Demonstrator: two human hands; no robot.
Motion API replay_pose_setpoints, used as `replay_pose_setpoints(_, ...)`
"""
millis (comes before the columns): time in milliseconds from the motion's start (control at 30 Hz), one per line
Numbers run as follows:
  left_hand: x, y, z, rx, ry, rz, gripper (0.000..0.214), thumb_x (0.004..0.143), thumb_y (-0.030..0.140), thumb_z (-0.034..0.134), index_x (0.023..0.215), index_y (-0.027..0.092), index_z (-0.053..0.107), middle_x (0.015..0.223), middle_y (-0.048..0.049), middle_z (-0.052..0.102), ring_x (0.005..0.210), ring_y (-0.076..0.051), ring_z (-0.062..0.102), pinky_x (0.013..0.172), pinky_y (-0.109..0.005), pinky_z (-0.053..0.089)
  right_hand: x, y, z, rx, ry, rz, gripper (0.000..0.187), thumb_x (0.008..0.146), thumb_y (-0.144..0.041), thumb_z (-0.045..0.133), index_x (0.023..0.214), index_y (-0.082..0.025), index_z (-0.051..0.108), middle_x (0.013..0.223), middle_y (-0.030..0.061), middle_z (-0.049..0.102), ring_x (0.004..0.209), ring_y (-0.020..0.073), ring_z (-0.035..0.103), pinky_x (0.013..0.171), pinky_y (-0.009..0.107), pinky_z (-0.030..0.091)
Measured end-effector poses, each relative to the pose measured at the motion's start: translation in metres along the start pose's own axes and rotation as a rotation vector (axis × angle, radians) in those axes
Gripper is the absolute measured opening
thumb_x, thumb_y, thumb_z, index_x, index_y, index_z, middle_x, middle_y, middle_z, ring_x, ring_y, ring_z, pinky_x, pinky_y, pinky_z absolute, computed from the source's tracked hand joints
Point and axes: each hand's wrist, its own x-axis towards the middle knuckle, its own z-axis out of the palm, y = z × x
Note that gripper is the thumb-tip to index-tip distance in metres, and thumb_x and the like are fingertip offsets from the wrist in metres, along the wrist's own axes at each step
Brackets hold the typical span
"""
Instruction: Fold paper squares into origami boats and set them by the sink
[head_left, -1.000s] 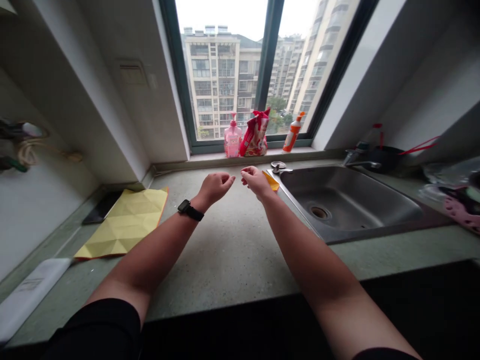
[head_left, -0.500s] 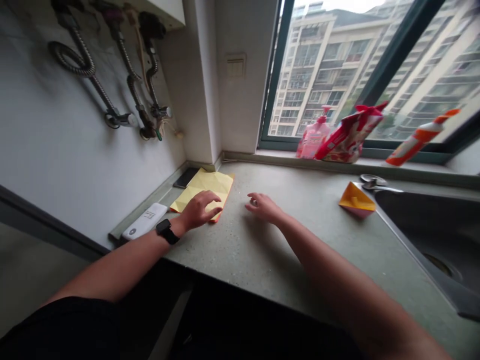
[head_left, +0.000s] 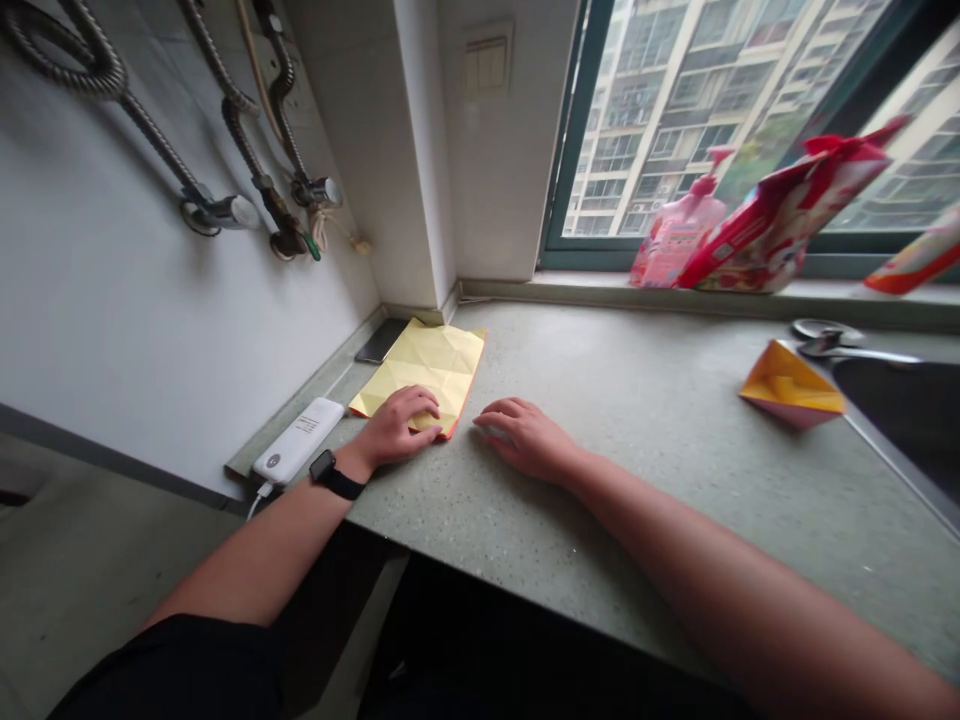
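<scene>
From the head camera we see our left hand (head_left: pixel 396 428) over the near edge of a creased yellow paper (head_left: pixel 431 362), thumb and fingers apart and curved around its near corner. Whether the fingertips press on it, we cannot tell. The paper lies on the counter (head_left: pixel 622 370), orange showing along its right edge, its far left part against a dark flat slab (head_left: pixel 379 341). Our right hand (head_left: pixel 525 440) is just beside that near corner, low over the counter, its fingers loosely bent with nothing visible in them; we cannot tell whether it touches the surface.

To handle the paper well, we judge a light pinch at the near edge best, thumb below and fingers above, since a hard grip could add stray creases. Sliding the edge slightly before lifting should help if it lies flat. Our right hand is well placed to steady the corner. We would mind the white device (head_left: pixel 300 438) close by our left wrist, with its cable (head_left: pixel 259 496), and leave the folded orange paper shape (head_left: pixel 791 388) beside the sink (head_left: pixel 919 420) undisturbed.
</scene>
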Motion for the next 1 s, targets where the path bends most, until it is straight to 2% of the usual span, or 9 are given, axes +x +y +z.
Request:
replay_pose_setpoints(133, 0.000, -0.001, 0.000, -0.025, -0.004, -0.002, 0.013, 0.094, 0.033, 0.082, 0.099, 0.024, 0.073, 0.119, -0.0085, 0.076, 0.121, -0.028, 0.071, 0.110, -0.047, 0.058, 0.002, 0.004, -0.001, 0.008, -0.007, 0.020, 0.031, 0.103, -0.024, 0.066, 0.131, -0.029, 0.078, 0.130, 0.0111, 0.076, 0.123, 0.0302, 0.068, 0.113, 0.052, 0.053)
replay_pose_setpoints(233, 0.000, 0.000, 0.000, -0.034, 0.013, 0.002, 0.006, 0.099, 0.029, 0.073, 0.097, 0.024, 0.073, 0.116, -0.0081, 0.076, 0.118, -0.026, 0.071, 0.109, -0.045, 0.058, 0.003, 0.008, -0.001, 0.014, -0.008, 0.019, 0.031, 0.103, -0.023, 0.066, 0.131, -0.027, 0.078, 0.131, 0.0122, 0.076, 0.123, 0.0304, 0.069, 0.112, 0.052, 0.053)
replay_pose_setpoints(300, 0.001, 0.000, 0.001, -0.029, 0.026, 0.008, 0.008, 0.101, 0.027, 0.068, 0.095, 0.024, 0.072, 0.112, -0.0073, 0.076, 0.114, -0.025, 0.072, 0.107, -0.044, 0.058, 0.003, 0.009, -0.001, 0.015, -0.009, 0.023, 0.031, 0.103, -0.022, 0.066, 0.131, -0.028, 0.078, 0.131, 0.0121, 0.076, 0.123, 0.0302, 0.069, 0.112, 0.051, 0.053)
replay_pose_setpoints(533, 0.000, 0.003, 0.007, 0.140, 0.009, 0.019, 0.002, 0.094, 0.023, 0.071, 0.096, 0.024, 0.069, 0.113, -0.0079, 0.076, 0.113, -0.028, 0.071, 0.106, -0.047, 0.056, 0.002, 0.010, 0.000, 0.001, 0.004, 0.024, 0.029, 0.105, -0.024, 0.063, 0.130, -0.026, 0.077, 0.131, 0.0117, 0.076, 0.124, 0.0292, 0.069, 0.113, 0.050, 0.053)
replay_pose_setpoints(667, 0.001, 0.006, 0.008, 0.133, 0.051, -0.002, 0.006, 0.096, 0.020, 0.066, 0.091, 0.023, 0.065, 0.107, -0.0075, 0.075, 0.108, -0.026, 0.070, 0.103, -0.045, 0.057, 0.002, 0.019, 0.002, 0.027, 0.047, 0.033, 0.028, 0.102, -0.022, 0.066, 0.127, -0.023, 0.078, 0.130, 0.0139, 0.076, 0.122, 0.0300, 0.070, 0.111, 0.049, 0.055)
replay_pose_setpoints(767, 0.002, 0.005, 0.004, 0.057, 0.161, -0.056, 0.006, 0.099, 0.022, 0.063, 0.094, 0.023, 0.064, 0.105, -0.0076, 0.074, 0.105, -0.025, 0.071, 0.101, -0.043, 0.059, 0.004, 0.029, 0.003, 0.109, 0.122, 0.100, 0.025, 0.098, -0.020, 0.068, 0.120, -0.023, 0.080, 0.124, 0.0132, 0.078, 0.115, 0.0285, 0.073, 0.106, 0.047, 0.057)
replay_pose_setpoints(867, 0.008, 0.003, -0.005, 0.008, 0.290, -0.062, 0.008, 0.101, 0.026, 0.061, 0.094, 0.023, 0.063, 0.100, -0.0066, 0.072, 0.099, -0.024, 0.070, 0.097, -0.043, 0.060, 0.006, 0.041, 0.002, 0.289, 0.286, 0.262, 0.023, 0.094, -0.018, 0.069, 0.111, -0.026, 0.081, 0.116, 0.0097, 0.080, 0.108, 0.0261, 0.075, 0.101, 0.044, 0.060)
replay_pose_setpoints(1000, 0.023, 0.008, -0.019, 0.030, 0.324, 0.009, 0.010, 0.104, 0.028, 0.061, 0.096, 0.023, 0.062, 0.101, -0.0061, 0.072, 0.100, -0.024, 0.071, 0.098, -0.044, 0.060, 0.007, 0.061, -0.001, 0.409, 0.448, 0.419, 0.023, 0.093, -0.026, 0.067, 0.111, -0.027, 0.080, 0.106, 0.0068, 0.081, 0.098, 0.0247, 0.075, 0.095, 0.042, 0.061)
